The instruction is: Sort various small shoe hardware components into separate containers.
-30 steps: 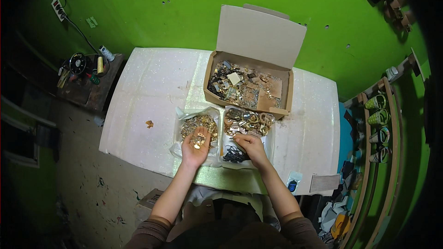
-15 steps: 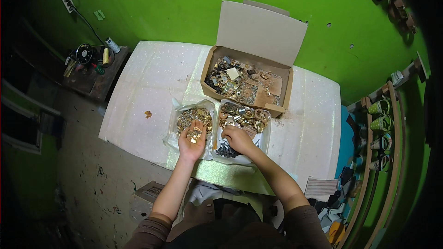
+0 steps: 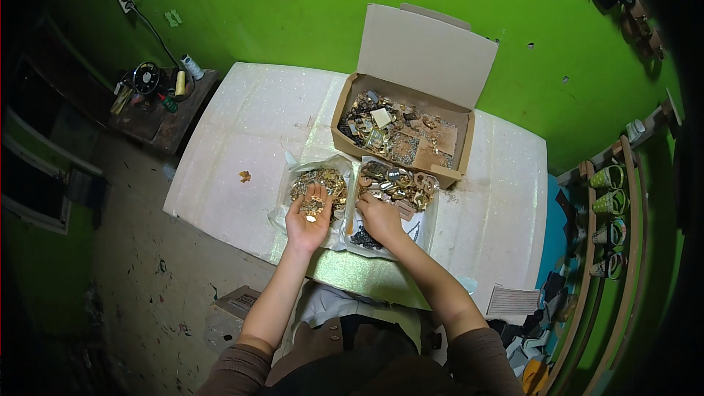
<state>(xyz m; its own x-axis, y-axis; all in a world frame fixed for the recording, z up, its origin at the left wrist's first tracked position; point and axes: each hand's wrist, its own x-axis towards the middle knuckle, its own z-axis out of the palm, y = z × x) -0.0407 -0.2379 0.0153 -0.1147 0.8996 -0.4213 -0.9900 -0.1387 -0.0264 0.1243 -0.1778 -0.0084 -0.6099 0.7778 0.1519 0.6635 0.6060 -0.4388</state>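
My left hand (image 3: 306, 231) lies palm up over the left plastic-lined tray (image 3: 280, 214), cupping a small heap of gold metal pieces (image 3: 312, 209). Beneath it, the tray holds many more small gold and silver fittings (image 3: 334, 180). My right hand (image 3: 381, 221) reaches into the right tray (image 3: 433, 214), its fingers curled downward. The fingertips are hidden, so I cannot tell what they pinch. Around that hand lie black beads or chain (image 3: 362, 237) and larger metal buckles and rings (image 3: 396, 183).
Behind the trays stands an open cardboard box (image 3: 429, 59) full of mixed metal fittings. A small brown scrap (image 3: 244, 176) lies on the white glittery table (image 3: 213, 139). Thread spools (image 3: 192, 67) sit on a side table at left. Sandals (image 3: 609, 204) hang on a wooden rack at right.
The whole view has shifted slightly, moving the scene a little to the right. My right hand stays in the right tray, and the left still holds the gold pieces.
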